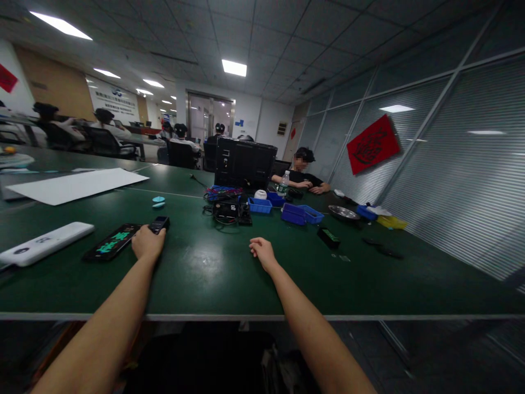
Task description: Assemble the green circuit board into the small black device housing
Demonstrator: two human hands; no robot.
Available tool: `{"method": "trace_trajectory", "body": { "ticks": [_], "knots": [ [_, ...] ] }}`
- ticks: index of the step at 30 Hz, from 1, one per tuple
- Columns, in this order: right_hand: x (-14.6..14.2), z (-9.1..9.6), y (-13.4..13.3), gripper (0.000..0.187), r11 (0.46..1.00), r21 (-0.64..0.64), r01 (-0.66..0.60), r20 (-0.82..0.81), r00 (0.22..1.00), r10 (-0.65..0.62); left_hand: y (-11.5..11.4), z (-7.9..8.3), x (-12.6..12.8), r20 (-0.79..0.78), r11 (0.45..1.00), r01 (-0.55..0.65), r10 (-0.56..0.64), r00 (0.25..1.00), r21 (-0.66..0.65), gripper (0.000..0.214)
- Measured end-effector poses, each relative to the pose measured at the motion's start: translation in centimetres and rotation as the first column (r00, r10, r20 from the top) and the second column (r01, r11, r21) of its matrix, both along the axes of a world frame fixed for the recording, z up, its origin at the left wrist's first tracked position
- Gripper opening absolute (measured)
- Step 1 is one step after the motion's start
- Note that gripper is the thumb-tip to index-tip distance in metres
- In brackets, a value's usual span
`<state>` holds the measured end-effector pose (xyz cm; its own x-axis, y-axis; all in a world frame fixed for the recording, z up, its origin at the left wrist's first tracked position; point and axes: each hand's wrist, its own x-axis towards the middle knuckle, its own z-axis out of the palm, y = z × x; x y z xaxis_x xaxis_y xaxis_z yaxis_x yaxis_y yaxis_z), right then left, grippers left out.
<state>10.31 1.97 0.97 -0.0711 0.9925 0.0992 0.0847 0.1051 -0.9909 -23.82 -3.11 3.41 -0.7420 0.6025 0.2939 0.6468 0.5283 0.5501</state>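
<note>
My left hand [148, 242] is closed around the lower end of a small black device with a screen [159, 223], low over the green table. Just left of that hand lies a black phone-like slab [110, 242] with bright green characters on its display. My right hand [263, 253] rests near the table's middle, fingers loosely curled together, and nothing shows in them. Beyond my left hand sits a small light-blue round case [158, 202]. To the right of my right hand stands a black box-shaped clock [328, 237] with green digits.
A white elongated device [47, 243] and a large white sheet [82, 185] lie left. Ahead are a black monitor [245, 163], tangled cables, blue bins [260, 206] and a water bottle [284, 184]. A metal plate [343, 212] lies right. A person [303, 174] sits across the table [205, 290].
</note>
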Motion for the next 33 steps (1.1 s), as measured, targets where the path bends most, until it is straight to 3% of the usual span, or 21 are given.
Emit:
{"method": "trace_trajectory", "body": {
  "ticks": [6, 10, 14, 18, 26, 28, 33],
  "knots": [
    [0.0, -0.1, 0.2, 0.017, 1.000, 0.005, 0.003, -0.007, 1.000, -0.003, 0.1, -0.1, 0.5, -0.017, 1.000, 0.027, -0.027, 0.999, -0.006, 0.057],
    [0.0, -0.1, 0.1, 0.017, 1.000, 0.010, 0.001, -0.004, 1.000, 0.000, -0.3, 0.4, 2.6, -0.011, 0.995, 0.080, -0.081, 0.997, -0.059, 0.058],
    [0.0, -0.2, 0.2, 0.017, 1.000, 0.012, 0.003, -0.002, 1.000, -0.003, -0.5, 0.7, 6.2, -0.046, 0.964, 0.241, -0.247, 0.968, -0.116, 0.054],
    [-0.1, -0.3, 0.3, 0.016, 1.000, 0.008, 0.006, -0.007, 1.000, -0.006, -0.2, 0.4, 10.4, -0.067, 0.896, 0.420, -0.433, 0.899, -0.146, 0.047],
    [-0.1, -0.6, 0.6, 0.018, 0.998, 0.013, 0.069, -0.024, 0.997, -0.068, 1.6, -0.7, 19.3, -0.029, 0.792, 0.603, -0.608, 0.794, -0.099, 0.045],
    [0.0, -0.6, 0.7, 0.019, 0.993, 0.027, 0.117, -0.005, 0.993, -0.116, 1.9, -1.2, 21.1, -0.007, 0.749, 0.659, -0.661, 0.750, -0.065, 0.054],
    [0.5, 0.0, 0.1, 0.030, 0.950, 0.217, 0.224, 0.289, 0.915, -0.281, 2.4, -2.7, 23.2, 0.059, 0.527, 0.846, -0.849, 0.524, 0.076, 0.060]
  ]
}}
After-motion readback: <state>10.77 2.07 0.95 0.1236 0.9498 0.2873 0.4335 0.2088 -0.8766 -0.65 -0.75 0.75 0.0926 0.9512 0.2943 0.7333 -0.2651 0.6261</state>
